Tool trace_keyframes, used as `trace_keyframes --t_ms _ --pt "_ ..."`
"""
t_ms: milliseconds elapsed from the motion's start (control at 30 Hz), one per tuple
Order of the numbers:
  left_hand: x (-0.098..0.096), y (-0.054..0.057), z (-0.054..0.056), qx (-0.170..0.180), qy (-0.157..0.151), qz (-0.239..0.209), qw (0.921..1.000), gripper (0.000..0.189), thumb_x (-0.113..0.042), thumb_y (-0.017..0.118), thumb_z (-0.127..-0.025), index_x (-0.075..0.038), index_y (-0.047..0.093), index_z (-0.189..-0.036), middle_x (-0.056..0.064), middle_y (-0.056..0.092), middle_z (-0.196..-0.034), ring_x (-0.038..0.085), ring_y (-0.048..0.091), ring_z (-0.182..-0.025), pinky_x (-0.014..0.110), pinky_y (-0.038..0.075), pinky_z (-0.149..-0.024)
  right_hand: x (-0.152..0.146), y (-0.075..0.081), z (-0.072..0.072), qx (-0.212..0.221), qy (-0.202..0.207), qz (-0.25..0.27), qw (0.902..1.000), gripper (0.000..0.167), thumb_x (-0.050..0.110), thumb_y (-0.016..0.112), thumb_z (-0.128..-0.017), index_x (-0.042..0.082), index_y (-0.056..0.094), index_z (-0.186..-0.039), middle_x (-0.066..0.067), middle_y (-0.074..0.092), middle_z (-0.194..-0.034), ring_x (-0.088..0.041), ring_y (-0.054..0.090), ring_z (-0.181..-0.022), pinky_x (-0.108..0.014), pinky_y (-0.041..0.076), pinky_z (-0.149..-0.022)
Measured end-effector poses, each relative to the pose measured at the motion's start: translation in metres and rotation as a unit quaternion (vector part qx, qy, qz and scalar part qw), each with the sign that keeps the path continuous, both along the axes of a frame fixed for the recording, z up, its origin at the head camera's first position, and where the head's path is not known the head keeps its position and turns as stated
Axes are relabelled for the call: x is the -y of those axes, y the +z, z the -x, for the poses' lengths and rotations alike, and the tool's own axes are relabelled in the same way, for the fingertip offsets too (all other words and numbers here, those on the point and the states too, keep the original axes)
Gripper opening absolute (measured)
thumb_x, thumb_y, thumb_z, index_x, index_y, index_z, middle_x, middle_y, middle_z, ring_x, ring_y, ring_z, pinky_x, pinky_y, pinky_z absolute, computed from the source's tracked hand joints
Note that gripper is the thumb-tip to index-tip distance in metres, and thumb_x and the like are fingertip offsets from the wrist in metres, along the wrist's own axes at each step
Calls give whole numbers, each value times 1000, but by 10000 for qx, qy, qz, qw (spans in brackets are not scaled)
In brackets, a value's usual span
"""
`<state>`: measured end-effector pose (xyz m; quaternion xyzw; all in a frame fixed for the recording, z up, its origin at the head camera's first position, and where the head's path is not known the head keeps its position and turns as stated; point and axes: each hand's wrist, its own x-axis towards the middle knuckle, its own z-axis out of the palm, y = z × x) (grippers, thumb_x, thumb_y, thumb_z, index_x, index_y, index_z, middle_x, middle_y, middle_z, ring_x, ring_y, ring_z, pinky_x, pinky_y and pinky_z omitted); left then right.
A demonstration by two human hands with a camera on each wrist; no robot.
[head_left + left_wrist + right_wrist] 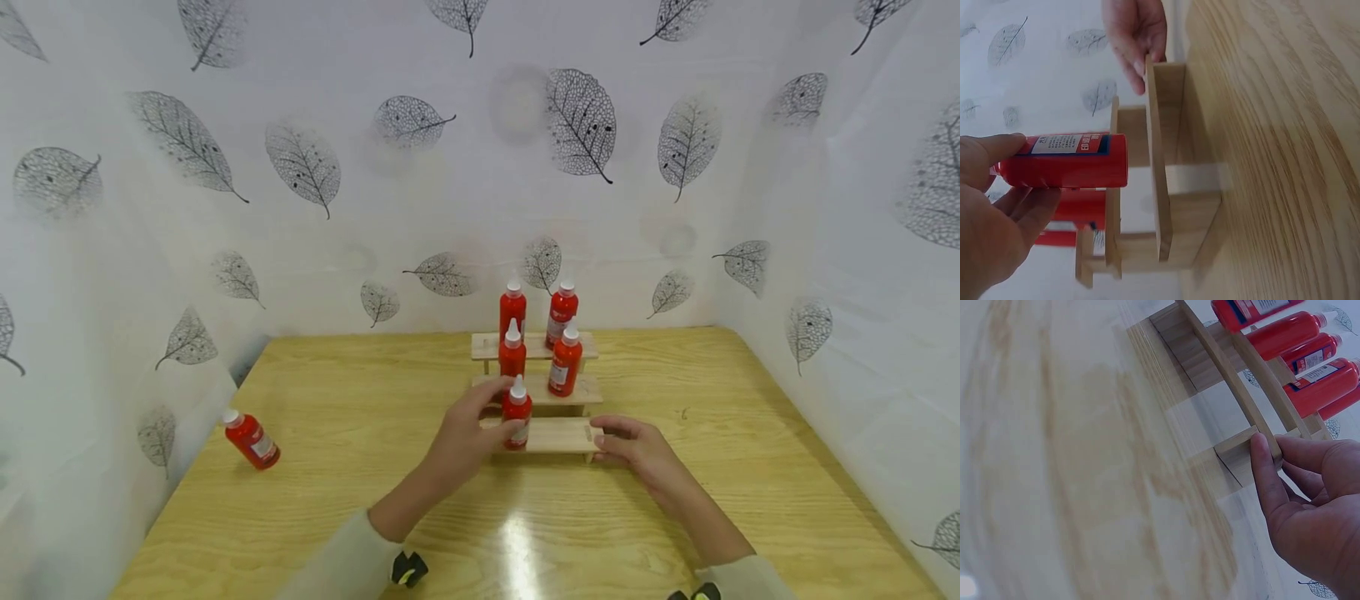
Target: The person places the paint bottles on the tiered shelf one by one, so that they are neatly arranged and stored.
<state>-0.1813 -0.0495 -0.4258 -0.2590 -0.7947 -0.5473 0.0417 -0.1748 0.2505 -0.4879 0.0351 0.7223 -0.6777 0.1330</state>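
My left hand (468, 433) pinches a red bottle (1072, 161) with a white nozzle cap between thumb and fingers. The bottle is upright, and in the left wrist view its base hangs just above the lowest step of the small wooden tiered stand (558, 435). At that step's right end, my right hand (1316, 500) grips the board's edge between thumb and fingers. Two red bottles stand on the top step, a left one (512, 310) and a right one (562, 315). On the middle step are two more, a left one (512, 358) and a right one (565, 367).
Another red bottle (253, 440) with a white cap stands apart near the left edge of the wooden table (360, 392). A white curtain (465, 200) with dark leaf prints hangs behind the table and along both sides.
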Motion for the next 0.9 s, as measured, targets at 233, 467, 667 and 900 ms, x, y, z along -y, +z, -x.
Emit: trace_keyframes --t_ms 233,467,667,900 --pt "-35 -7 10 -32 -232 120 9997 56 -15 76 -91 -16 55 -143 2 62 -136 17 63 -115 26 56 -95 0 0 -1 17 84 36 10000 53 16 67 -97 -7 51 -141 -19 56 -132 -21 69 -101 -33 60 -91" --pt "-57 -11 16 -95 -520 22 9986 58 -12 75 -90 -17 54 -143 1 62 -136 13 63 -115 22 55 -95 -1 -1 -2 -22 185 44 9998 53 18 67 -97 -6 50 -141 -23 52 -138 -26 69 -104 -34 59 -92" --pt "-64 -15 21 -148 -473 23 9988 56 -9 75 -90 -18 55 -142 2 62 -134 13 62 -116 27 57 -95 -1 -3 1 -68 191 91 9998 52 16 66 -97 -7 50 -141 -25 49 -142 -27 69 -104 -34 59 -92" --pt "-71 -17 23 -160 -436 251 9986 57 -11 74 -91 -20 53 -143 2 60 -136 13 62 -117 17 53 -95 -1 -2 0 -95 169 97 9998 51 15 66 -97 -8 50 -140 -24 52 -138 -26 70 -102 -34 59 -91"
